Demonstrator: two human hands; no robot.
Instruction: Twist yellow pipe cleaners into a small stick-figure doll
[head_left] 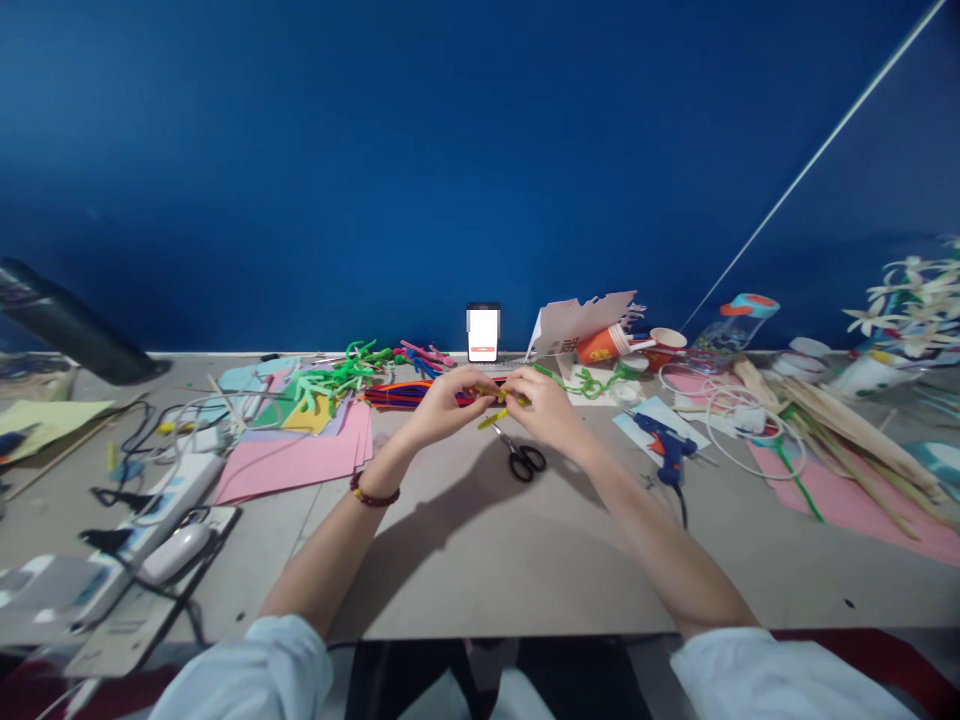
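Close together above the middle of the table, my left hand (456,402) and my right hand (541,402) both pinch a yellow pipe cleaner (491,419). One end of it hangs down between them, and the fingers cover part of the rest. Just below the hands lie black-handled scissors (523,457), their blades pointing up toward the yellow piece. Behind my left hand is a bundle of orange, red and purple pipe cleaners (397,395). A green pipe cleaner (589,382) lies beyond my right hand.
A lit phone (483,333) stands against the blue wall. Pink paper (292,462) and green pipe cleaner pieces (337,373) lie left, near a power strip (154,525). To the right are a blue glue gun (667,445), paper cups (604,343) and coiled white cord (720,410).
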